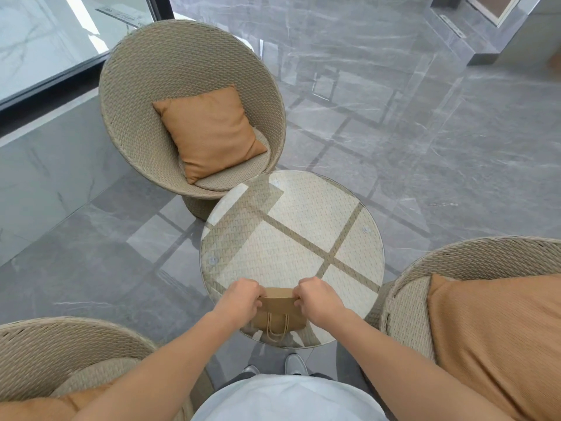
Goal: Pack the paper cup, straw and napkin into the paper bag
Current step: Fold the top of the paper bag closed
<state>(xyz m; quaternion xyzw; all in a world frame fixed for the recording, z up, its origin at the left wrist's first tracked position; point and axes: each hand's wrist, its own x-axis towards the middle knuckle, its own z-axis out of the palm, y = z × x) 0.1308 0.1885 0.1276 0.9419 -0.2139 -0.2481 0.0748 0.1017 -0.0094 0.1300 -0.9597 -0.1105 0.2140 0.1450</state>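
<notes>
A brown paper bag (278,314) stands on the near edge of the round glass-topped wicker table (291,238). Its twine handle hangs down the side facing me. My left hand (239,299) pinches the bag's top edge at the left corner. At the right corner my right hand (318,299) pinches the same edge. The top of the bag looks pressed flat between the two hands. No paper cup, straw or napkin shows anywhere in the view.
Three wicker tub chairs with orange cushions surround the table: one at the far left (191,107), one at the near left (60,369), one at the right (473,314). Grey marble floor lies all around. My shoes (296,364) show under the table's near edge.
</notes>
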